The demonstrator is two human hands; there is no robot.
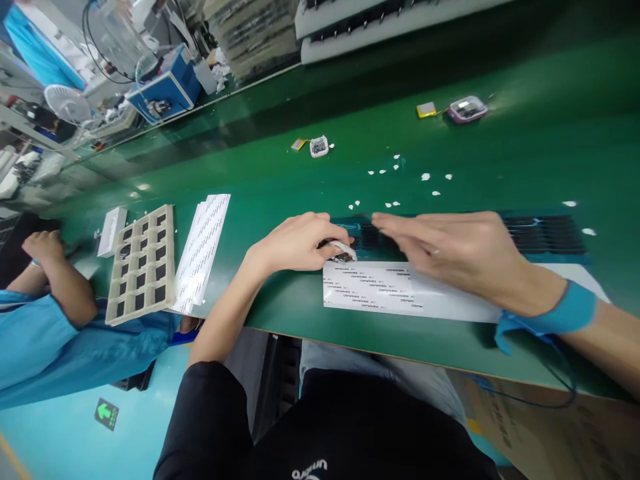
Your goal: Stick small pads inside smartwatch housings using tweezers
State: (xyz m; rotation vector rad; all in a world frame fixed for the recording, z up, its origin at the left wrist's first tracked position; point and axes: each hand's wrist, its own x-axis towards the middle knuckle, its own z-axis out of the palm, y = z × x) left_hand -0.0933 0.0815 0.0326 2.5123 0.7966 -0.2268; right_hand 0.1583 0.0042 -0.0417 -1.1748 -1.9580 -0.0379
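My left hand (305, 241) is closed around a small white-rimmed device (343, 252) just above the left end of a printed white sheet (370, 287). To its right, my right hand (450, 247) reaches across the sheet, fingers together and pointing left over a blue strip with black pieces (545, 235). Whether its fingertips hold anything is too blurred to tell. A blue band (570, 310) with a cord circles my right wrist. The strip runs along the sheet's far edge, partly behind my right hand.
A beige compartment tray (141, 263) and white printed sheets (203, 250) lie left, near another person's arm (67, 273). Farther back are a white device (319, 147), a purple-rimmed device (467, 109) with yellow batteries, and several white scraps (425, 177).
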